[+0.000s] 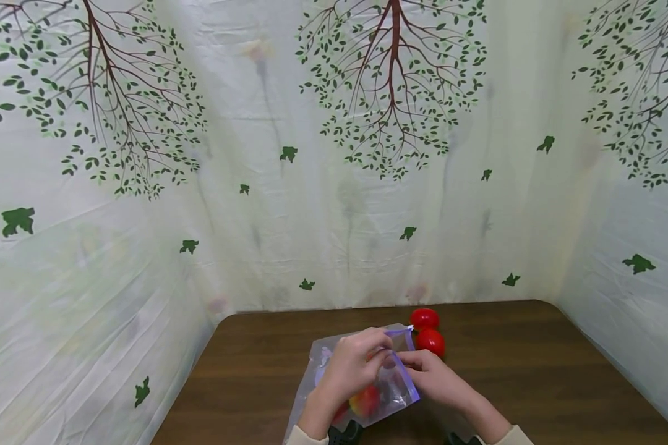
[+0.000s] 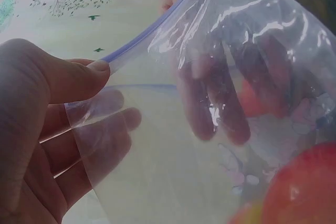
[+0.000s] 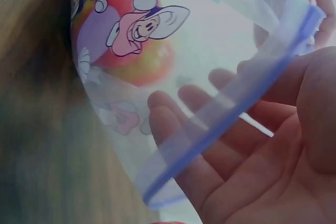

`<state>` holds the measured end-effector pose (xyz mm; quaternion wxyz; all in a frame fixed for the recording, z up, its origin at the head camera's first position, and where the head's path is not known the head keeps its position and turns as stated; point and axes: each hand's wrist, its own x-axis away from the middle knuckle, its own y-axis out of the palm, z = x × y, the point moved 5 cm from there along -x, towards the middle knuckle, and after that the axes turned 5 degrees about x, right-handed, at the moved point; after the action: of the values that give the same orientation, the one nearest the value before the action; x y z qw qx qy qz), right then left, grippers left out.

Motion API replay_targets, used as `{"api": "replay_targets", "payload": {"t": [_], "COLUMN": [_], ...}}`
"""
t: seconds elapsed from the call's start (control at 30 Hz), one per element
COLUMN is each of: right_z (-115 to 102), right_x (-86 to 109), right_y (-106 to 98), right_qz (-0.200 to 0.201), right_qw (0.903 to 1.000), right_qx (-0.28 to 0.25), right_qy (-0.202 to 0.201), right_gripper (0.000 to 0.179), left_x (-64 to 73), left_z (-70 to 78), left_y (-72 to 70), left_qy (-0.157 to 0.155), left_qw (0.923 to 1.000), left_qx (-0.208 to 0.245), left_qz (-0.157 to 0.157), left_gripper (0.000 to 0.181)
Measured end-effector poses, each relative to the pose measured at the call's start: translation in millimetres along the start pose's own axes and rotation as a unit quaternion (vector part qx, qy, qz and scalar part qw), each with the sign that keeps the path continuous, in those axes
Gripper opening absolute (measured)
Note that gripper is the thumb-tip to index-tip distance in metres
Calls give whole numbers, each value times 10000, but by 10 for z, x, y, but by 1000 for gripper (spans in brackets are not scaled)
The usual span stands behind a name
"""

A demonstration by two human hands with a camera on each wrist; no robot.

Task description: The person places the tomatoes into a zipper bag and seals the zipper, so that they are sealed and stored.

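Observation:
A clear zip bag (image 1: 389, 405) with a purple-blue zip edge and printed cartoon figures lies tilted over the table, its mouth spread. Inside it are red-and-yellow round fruits (image 1: 365, 400) that look like apples or peaches. My left hand (image 1: 359, 358) pinches the bag's edge between thumb (image 2: 79, 80) and index finger; its other fingers lie against the plastic. My right hand (image 1: 436, 377) reaches in at the mouth, with loosely straight fingers (image 3: 173, 124) showing through the film. No fruit is within the right hand's fingers.
Two glossy red round items (image 1: 425, 319), tomato-like, sit on the brown wooden table (image 1: 506, 358) just beyond the bag's mouth. A pale curtain (image 1: 345, 216) printed with trees and leaves hangs behind the table and along both sides.

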<state>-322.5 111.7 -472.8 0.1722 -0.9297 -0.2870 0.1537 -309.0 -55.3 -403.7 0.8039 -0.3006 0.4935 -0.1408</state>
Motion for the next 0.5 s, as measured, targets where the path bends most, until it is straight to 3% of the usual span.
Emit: {"api": "replay_targets", "payload": {"t": [0.13,0.5], "right_z": [-39,-135], "right_x": [19,65], "right_y": [-61,-186], "right_qz": [257,389], "right_qw": [9996,9992], "right_qx": [68,43], "right_qy": [72,21], "right_gripper": [32,27], "left_x": [0,4], "left_z": [-13,-35], "left_y": [-25,-48], "left_qy": [-19,-118], "left_qw": [9998,9995], "left_qx": [-172,-237], "left_qz": [122,175], "left_gripper": [6,12]}}
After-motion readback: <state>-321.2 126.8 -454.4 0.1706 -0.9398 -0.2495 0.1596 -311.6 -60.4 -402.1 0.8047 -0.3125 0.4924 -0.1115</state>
